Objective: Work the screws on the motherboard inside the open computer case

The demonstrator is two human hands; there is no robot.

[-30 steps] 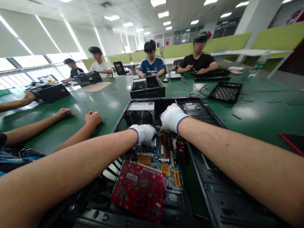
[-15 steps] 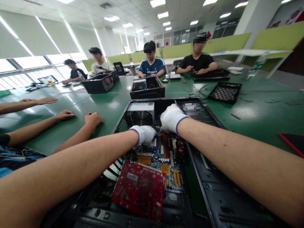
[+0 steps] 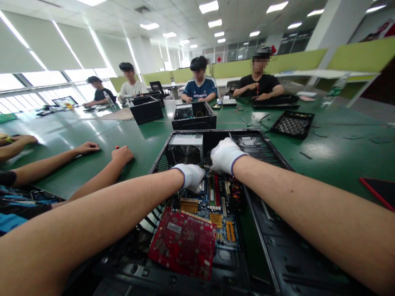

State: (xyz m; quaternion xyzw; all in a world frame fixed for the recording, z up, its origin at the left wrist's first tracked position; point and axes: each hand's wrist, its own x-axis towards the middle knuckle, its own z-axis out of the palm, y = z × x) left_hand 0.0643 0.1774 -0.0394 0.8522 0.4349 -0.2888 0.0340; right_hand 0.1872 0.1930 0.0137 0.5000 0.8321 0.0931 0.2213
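Observation:
An open black computer case (image 3: pixel 279 160) lies on the green table in front of me. Inside it are a blue motherboard (image 3: pixel 212 205), a red expansion card (image 3: pixel 183 242) and a power supply with a round fan (image 3: pixel 185 150). My left hand (image 3: pixel 191 176), in a white glove, is curled down onto the board just below the power supply. My right hand (image 3: pixel 226 155), also gloved, is closed over something at the board's far end, beside the power supply. What the fingers of either hand grip is hidden.
A co-worker's bare forearms (image 3: pixel 92 172) rest on the table at my left, one fist holding a screwdriver. Other people sit across the table with open cases (image 3: pixel 194 116). A black tray (image 3: pixel 291 123) lies at the right, and a red-edged flat object (image 3: pixel 378 191) at the far right.
My hands have stayed in place over the board. My view tilted slightly. A black case at the far left has been moved right along the table by other people.

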